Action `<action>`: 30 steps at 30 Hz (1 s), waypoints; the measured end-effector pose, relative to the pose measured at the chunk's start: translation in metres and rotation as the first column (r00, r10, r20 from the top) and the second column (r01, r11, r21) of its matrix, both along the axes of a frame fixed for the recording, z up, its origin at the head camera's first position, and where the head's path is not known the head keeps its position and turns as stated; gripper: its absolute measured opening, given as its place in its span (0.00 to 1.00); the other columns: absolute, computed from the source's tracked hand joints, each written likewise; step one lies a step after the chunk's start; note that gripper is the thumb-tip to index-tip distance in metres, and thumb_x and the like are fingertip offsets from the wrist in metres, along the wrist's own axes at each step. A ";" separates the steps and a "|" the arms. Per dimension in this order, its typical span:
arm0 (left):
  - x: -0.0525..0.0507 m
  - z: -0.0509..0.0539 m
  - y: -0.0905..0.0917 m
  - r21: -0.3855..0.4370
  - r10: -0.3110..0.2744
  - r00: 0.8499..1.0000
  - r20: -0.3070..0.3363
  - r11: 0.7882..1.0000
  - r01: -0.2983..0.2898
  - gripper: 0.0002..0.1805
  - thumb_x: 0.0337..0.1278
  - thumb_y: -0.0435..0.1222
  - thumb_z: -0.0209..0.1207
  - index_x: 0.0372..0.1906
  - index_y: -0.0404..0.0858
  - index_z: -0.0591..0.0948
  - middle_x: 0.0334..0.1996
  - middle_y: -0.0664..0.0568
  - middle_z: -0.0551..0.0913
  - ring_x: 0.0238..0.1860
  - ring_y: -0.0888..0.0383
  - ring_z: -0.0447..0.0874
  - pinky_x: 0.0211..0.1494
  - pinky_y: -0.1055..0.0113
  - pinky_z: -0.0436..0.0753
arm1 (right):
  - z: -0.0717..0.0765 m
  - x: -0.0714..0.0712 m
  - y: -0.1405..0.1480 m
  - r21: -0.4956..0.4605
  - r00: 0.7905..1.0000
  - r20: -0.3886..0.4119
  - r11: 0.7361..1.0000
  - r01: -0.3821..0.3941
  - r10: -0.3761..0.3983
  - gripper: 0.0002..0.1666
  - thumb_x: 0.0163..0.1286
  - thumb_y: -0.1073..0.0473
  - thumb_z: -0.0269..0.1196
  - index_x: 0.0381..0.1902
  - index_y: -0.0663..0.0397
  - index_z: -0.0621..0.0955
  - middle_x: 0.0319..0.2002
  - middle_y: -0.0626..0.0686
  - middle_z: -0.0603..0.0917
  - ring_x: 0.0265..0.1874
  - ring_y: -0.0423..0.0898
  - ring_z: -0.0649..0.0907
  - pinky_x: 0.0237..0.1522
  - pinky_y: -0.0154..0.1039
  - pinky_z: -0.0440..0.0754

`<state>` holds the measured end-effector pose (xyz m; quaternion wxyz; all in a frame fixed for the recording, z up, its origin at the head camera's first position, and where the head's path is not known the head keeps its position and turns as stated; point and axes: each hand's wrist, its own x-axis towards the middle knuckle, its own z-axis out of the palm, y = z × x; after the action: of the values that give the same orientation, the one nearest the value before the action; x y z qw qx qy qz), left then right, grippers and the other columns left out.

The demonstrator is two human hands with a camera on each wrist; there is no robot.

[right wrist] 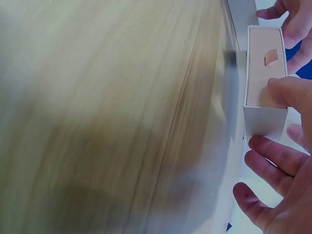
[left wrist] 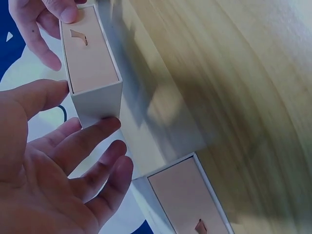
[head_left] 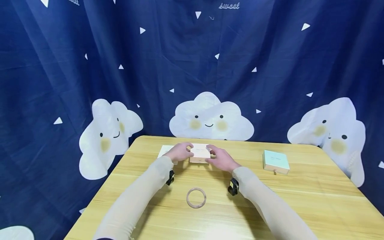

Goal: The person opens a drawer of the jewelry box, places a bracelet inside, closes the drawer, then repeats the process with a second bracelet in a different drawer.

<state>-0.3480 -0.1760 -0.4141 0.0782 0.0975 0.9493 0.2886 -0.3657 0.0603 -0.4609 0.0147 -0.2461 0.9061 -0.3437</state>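
Pale sleeves (head_left: pixel 129 200) come nearest, then a pinkish bangle (head_left: pixel 196 206) on the wooden table (head_left: pixel 168 220), on the near side of the fingers. Curved, parted fingers of the left hand (head_left: pixel 180 152) and right hand (head_left: pixel 222 160) hold opposite ends of a pink-fronted white drawer box (head_left: pixel 200 151); its lid print is too small to read. Right of the right fingers sits a mint-green box (head_left: pixel 276 160), its lettering illegible; left of the left fingers, another white box (head_left: pixel 165 150). Farthest, a navy curtain (head_left: pixel 180 43) reads "sweet".

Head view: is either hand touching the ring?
No, the ring lies on the table apart from the left hand and right hand, which are both at the middle box.
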 end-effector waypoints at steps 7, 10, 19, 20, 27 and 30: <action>-0.001 0.004 -0.001 -0.097 -0.001 1.000 -0.026 0.995 -0.001 0.25 0.63 0.42 0.61 0.64 0.42 0.76 0.56 0.45 0.84 0.57 0.51 0.82 0.62 0.53 0.78 | 0.000 0.001 -0.005 -0.022 1.000 0.012 1.000 -0.013 0.013 0.42 0.67 0.50 0.69 0.75 0.47 0.66 0.59 0.60 0.83 0.59 0.56 0.81 0.62 0.57 0.77; -0.001 0.005 -0.001 -0.147 0.003 0.999 -0.045 0.989 -0.010 0.25 0.63 0.43 0.61 0.64 0.43 0.77 0.54 0.48 0.85 0.56 0.52 0.82 0.64 0.51 0.75 | 0.000 0.002 -0.008 -0.017 1.000 0.015 1.000 -0.013 0.013 0.42 0.67 0.49 0.69 0.75 0.47 0.66 0.59 0.60 0.83 0.59 0.56 0.81 0.62 0.57 0.76; -0.002 0.000 -0.004 -0.231 -0.003 0.998 -0.065 0.973 -0.012 0.26 0.63 0.48 0.60 0.63 0.44 0.78 0.52 0.54 0.86 0.56 0.54 0.81 0.71 0.41 0.59 | -0.001 0.005 -0.013 -0.002 1.000 0.025 1.000 -0.008 0.008 0.43 0.67 0.49 0.69 0.76 0.48 0.65 0.56 0.59 0.84 0.56 0.54 0.83 0.61 0.54 0.78; -0.002 -0.001 -0.005 -0.237 -0.004 0.998 -0.063 0.971 -0.011 0.26 0.63 0.49 0.60 0.64 0.44 0.78 0.52 0.54 0.86 0.57 0.54 0.81 0.71 0.40 0.58 | -0.001 0.004 -0.014 0.001 1.000 0.027 1.000 -0.010 0.010 0.43 0.67 0.49 0.69 0.76 0.48 0.65 0.56 0.58 0.84 0.55 0.53 0.83 0.60 0.53 0.78; -0.001 -0.004 -0.005 -0.307 -0.016 0.998 -0.064 0.952 -0.005 0.27 0.63 0.52 0.58 0.63 0.45 0.78 0.56 0.52 0.84 0.60 0.51 0.79 0.69 0.43 0.60 | -0.006 0.003 -0.016 0.017 1.000 0.023 1.000 -0.021 0.021 0.42 0.67 0.51 0.70 0.75 0.49 0.67 0.53 0.56 0.86 0.49 0.48 0.84 0.55 0.49 0.80; 0.000 -0.004 -0.004 -0.327 -0.018 0.997 -0.069 0.945 -0.005 0.27 0.62 0.52 0.58 0.63 0.44 0.79 0.57 0.51 0.84 0.61 0.50 0.79 0.69 0.45 0.61 | -0.008 0.002 -0.017 0.034 1.000 0.000 0.999 -0.021 0.021 0.40 0.66 0.51 0.70 0.73 0.49 0.69 0.51 0.55 0.86 0.46 0.46 0.84 0.54 0.48 0.81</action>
<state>-0.3476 -0.1799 -0.4183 0.0607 0.0965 0.9858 0.1231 -0.3633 0.0431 -0.4687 0.0223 -0.2555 0.9092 -0.3281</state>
